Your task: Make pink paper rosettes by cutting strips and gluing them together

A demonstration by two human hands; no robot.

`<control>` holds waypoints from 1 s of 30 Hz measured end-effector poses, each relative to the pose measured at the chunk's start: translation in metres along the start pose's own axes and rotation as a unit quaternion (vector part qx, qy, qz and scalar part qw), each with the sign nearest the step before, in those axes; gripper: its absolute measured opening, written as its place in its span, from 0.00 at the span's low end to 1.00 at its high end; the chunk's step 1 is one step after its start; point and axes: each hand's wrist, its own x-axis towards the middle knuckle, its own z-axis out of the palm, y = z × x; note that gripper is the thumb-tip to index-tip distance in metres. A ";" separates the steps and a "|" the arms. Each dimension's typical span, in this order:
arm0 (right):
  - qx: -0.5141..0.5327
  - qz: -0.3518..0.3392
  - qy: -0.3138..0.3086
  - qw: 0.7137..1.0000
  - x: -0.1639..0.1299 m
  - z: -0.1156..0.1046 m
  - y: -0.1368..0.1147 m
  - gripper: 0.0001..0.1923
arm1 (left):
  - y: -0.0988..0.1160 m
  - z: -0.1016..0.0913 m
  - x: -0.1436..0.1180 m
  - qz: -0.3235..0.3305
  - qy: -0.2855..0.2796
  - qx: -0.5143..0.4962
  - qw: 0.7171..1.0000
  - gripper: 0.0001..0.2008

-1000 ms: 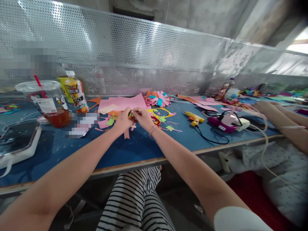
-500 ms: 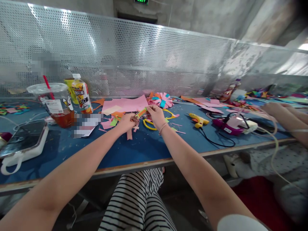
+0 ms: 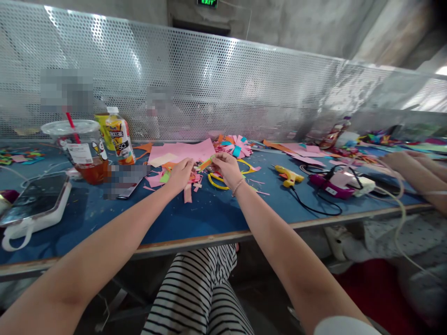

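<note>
Perforated metal screen (image 3: 195, 83) behind a blue tabletop (image 3: 167, 218), concrete wall (image 3: 296, 23) beyond. Head view: paper strip (image 3: 205, 164), green and orange, slanting between the two hands above loose scraps. Right hand (image 3: 227, 169) – thumb and fingertips pinched together on the strip's right end. Left hand (image 3: 180, 176) just beside the other end, fingers bent; cannot tell whether they grip anything. Pink paper sheet (image 3: 181, 151) lies behind the hands, fringed paper flower (image 3: 237, 146) at its right. Yellow glue gun (image 3: 289, 175) well to the right, black cord attached. Lidded cup (image 3: 84, 156) with red straw and a bottle (image 3: 122, 142) at left. Far right – another person's hand (image 3: 396, 163), blurred.
</note>
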 end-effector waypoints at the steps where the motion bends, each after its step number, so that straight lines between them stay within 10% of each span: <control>1: -0.005 0.003 -0.010 1.000 -0.001 0.001 0.000 0.15 | 0.000 0.001 0.000 0.004 -0.003 -0.018 1.000 0.14; 11: -0.012 0.002 -0.078 0.997 -0.005 0.006 -0.001 0.18 | 0.001 0.003 0.000 -0.022 -0.059 -0.122 0.991 0.10; 16: -0.085 -0.024 -0.043 0.995 -0.004 0.005 0.001 0.14 | 0.009 -0.010 0.002 0.026 -0.041 0.082 0.995 0.16; 21: -0.111 -0.011 -0.034 0.993 0.001 0.001 0.007 0.13 | -0.007 -0.041 0.009 -0.062 0.059 0.348 0.934 0.23; 30: -0.159 -0.038 -0.055 0.985 0.004 0.002 0.013 0.12 | -0.057 -0.058 0.021 -0.198 -0.015 0.345 0.917 0.27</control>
